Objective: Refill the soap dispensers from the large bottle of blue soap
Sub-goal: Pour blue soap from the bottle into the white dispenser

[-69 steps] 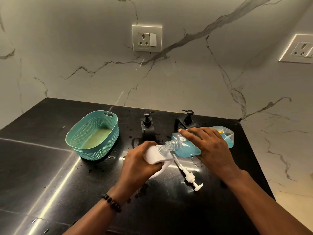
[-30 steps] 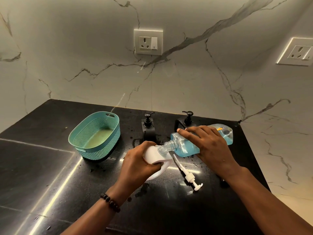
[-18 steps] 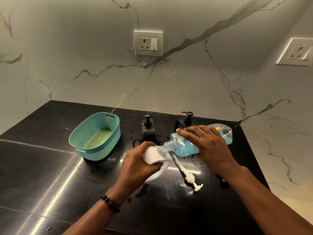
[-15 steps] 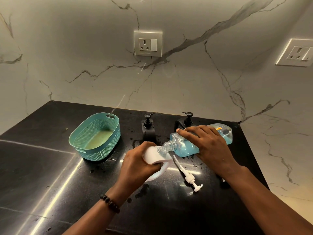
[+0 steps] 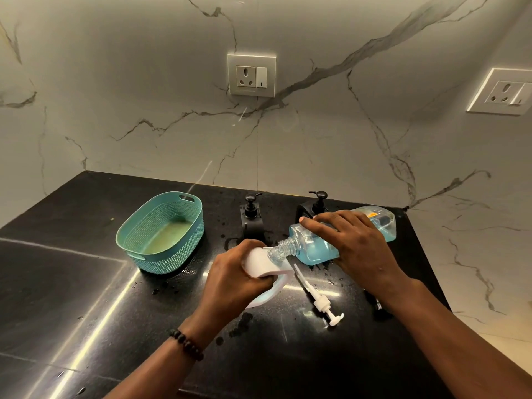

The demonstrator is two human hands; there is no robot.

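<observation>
Head view: the right hand (image 5: pixel 357 249) held the large bottle of blue soap (image 5: pixel 319 249) tipped, fingers (image 5: pixel 322 218) curled over it; left fingers (image 5: pixel 253 279) steadied a white dispenser (image 5: pixel 263 262) beneath its neck, probably catching the pour.

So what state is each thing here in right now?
Blue bottle: uncapped, tipped, neck at white dispenser's mouth.
White dispenser: open, gripped by left hand.
Right hand: holding the bottle.
White pump: removed, lying on counter.
Black dispensers: upright, pumps on.
Basket: upright.
</observation>
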